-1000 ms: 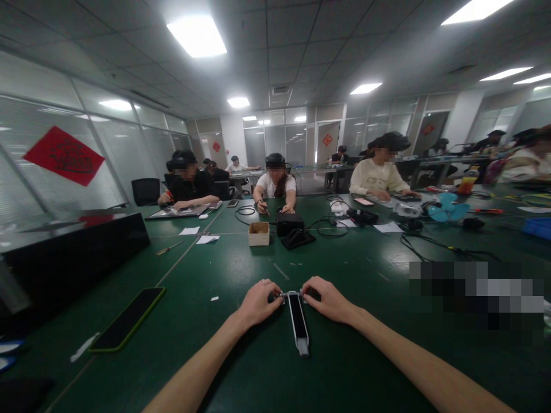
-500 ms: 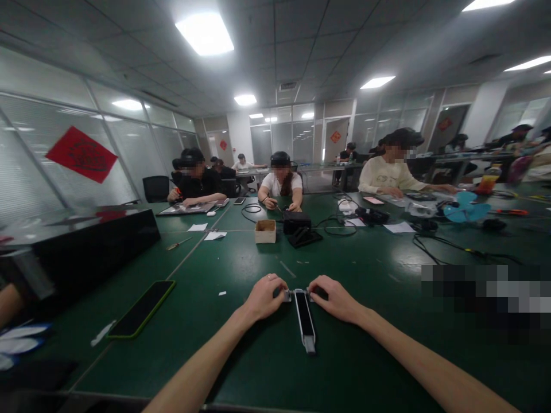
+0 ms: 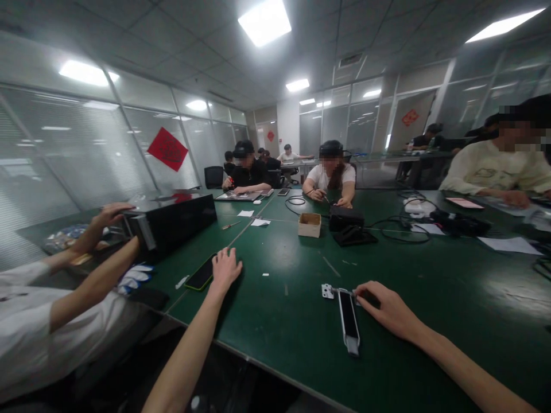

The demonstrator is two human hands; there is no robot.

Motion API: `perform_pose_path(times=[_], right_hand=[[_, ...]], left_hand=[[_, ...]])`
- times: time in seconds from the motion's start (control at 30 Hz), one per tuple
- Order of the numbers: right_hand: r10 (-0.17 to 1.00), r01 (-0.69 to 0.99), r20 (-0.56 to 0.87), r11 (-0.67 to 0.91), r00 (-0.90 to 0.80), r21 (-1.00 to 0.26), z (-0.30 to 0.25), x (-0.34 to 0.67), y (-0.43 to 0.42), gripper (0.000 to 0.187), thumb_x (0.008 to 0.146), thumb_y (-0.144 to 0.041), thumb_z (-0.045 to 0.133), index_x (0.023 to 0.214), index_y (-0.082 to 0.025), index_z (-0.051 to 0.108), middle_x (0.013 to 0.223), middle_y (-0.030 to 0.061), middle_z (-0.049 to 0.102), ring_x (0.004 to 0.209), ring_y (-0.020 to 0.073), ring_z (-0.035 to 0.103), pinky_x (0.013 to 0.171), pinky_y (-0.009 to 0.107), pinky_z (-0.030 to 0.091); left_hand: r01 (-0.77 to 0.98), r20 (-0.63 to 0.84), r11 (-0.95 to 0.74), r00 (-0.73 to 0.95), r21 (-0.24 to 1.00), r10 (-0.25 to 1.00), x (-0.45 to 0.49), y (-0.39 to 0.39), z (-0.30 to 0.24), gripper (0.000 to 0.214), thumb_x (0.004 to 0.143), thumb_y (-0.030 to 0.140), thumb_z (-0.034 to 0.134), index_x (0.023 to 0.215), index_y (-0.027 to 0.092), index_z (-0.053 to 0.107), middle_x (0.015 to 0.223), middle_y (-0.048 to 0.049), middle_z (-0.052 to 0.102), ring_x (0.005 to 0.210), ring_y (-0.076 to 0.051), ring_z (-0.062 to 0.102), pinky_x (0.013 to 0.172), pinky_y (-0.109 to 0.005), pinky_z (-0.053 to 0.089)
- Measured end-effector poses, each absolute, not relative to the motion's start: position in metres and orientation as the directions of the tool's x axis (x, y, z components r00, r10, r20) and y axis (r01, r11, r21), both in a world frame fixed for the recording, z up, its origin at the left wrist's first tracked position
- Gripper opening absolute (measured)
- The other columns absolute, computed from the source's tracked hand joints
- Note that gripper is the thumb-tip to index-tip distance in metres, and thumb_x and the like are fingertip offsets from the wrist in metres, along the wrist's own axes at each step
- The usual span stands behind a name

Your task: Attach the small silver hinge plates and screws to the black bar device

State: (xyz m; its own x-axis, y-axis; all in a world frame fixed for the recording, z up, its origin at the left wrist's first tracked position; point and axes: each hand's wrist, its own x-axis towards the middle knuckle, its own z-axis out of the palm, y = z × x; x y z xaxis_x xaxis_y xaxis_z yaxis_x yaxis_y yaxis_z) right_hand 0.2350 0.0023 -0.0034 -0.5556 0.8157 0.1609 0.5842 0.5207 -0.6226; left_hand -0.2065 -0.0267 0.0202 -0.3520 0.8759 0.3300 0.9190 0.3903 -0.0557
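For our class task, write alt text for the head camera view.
A person's right hand rests at a long black-and-silver strip on a green workbench, beside a small metal bracket; the left hand lies open near a phone. Co-workers sit at the table beyond.

Nothing I can actually read from here, tbh. The big red diamond poster on the glass wall has dark characters or some design on it, but it's way too blurry to make out. Same deal with the little red diamond signs on the far door and the right-hand door: just tiny marks. The cream sweatshirt on the right has a small chest print, also unreadable. No legible labels or numbers on my feed.
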Motion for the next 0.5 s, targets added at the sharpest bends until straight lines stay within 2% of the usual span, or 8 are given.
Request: perform_pose_path(times=[0.1,0.2,0.3,0.5], right_hand=[[0.820,0.590,0.151,0.512,-0.552,-0.624,-0.003,0.235,0.002,0.023,0.084,-0.034,0.047,0.098,-0.021,0.060,0.099,0.0069,0.061,0.089,0.0213,0.058,0.078,0.037,0.052],[0.822,0.594,0.140,0.505,-0.552,-0.626,-0.003,0.234,0.002,0.025,0.084,-0.036,0.046,0.098,-0.020,0.060,0.100,0.0076,0.060,0.090,0.0215,0.058,0.079,0.037,0.052],[0.817,0.590,0.143,0.512,-0.558,-0.625,-0.002,0.235,0.002,0.025,0.085,-0.036,0.046,0.099,-0.021,0.060,0.101,0.0071,0.061,0.091,0.0216,0.058,0.080,0.037,0.052],[0.819,0.587,0.145,0.510,-0.556,-0.628,-0.003,0.235,0.002,0.024,0.084,-0.036,0.047,0.099,-0.022,0.059,0.101,0.0069,0.061,0.091,0.0220,0.058,0.079,0.037,0.052]], left_hand=[[0.843,0.323,0.534,-0.490,-0.062,0.810,-0.249,-0.056,0.016,0.061,0.081,0.045,0.049,0.129,0.009,0.039,0.132,-0.0215,0.041,0.119,-0.036,0.038,0.094,-0.048,0.032],[0.777,0.240,0.628,-0.616,0.033,0.750,-0.268,-0.075,0.011,0.071,0.082,0.054,0.041,0.131,0.004,0.035,0.122,-0.0237,0.050,0.110,-0.037,0.046,0.087,-0.048,0.037],[0.785,0.235,0.615,-0.613,0.071,0.755,-0.270,-0.078,0.008,0.072,0.082,0.055,0.037,0.134,0.005,0.031,0.118,-0.0229,0.053,0.108,-0.036,0.048,0.084,-0.046,0.039],[0.783,0.297,0.619,-0.608,0.069,0.736,-0.264,-0.071,0.007,0.075,0.078,0.054,0.039,0.133,0.004,0.031,0.115,-0.0239,0.055,0.105,-0.037,0.049,0.083,-0.047,0.039]])
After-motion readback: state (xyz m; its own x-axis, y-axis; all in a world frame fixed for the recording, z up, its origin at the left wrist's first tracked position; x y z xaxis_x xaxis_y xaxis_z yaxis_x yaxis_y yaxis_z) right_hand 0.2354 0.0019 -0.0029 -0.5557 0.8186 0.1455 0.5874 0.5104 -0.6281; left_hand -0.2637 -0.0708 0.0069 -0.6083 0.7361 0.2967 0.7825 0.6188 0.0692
